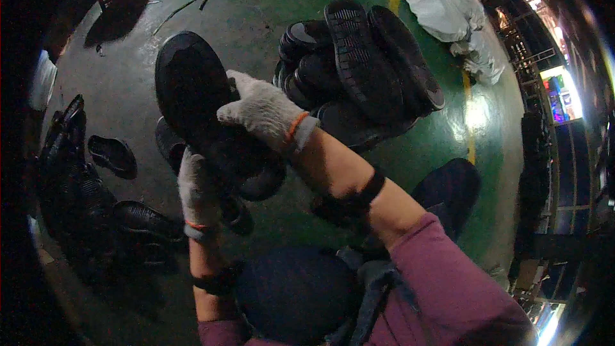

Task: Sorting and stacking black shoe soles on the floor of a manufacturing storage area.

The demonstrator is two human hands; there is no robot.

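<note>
Both gloved hands closed on one black shoe [192, 93]: right hand [262, 112], in a pale knit glove with an orange cuff band, wraps over the shoe's upper side from 3 o'clock, fingers curled around it; left hand [195, 192], gloved alike, clasps the lower end from 6 o'clock. Shoe held up off the green floor [256, 0], rounded end pointing toward 11 o'clock, its bulk above and left of the right hand and directly above the left. Progress, as a judgement: this item is in hand and being worked or checked; whether it is finished cannot be told. Stack of black shoes [359, 64], soles showing, lies at 1 o'clock of the grip, well apart, seemingly one sorted lot. Loose black shoes [112, 154] and further dark pieces [144, 218] lie at 8 to 9 o'clock, scattered, seemingly another lot; which is done and which is left is not clear. White sack [442, 6] at 1 o'clock, farther out, beside a yellow floor line [469, 115]. Maroon sleeve [448, 282] and dark wrist strap [359, 198] on the right forearm.
</note>
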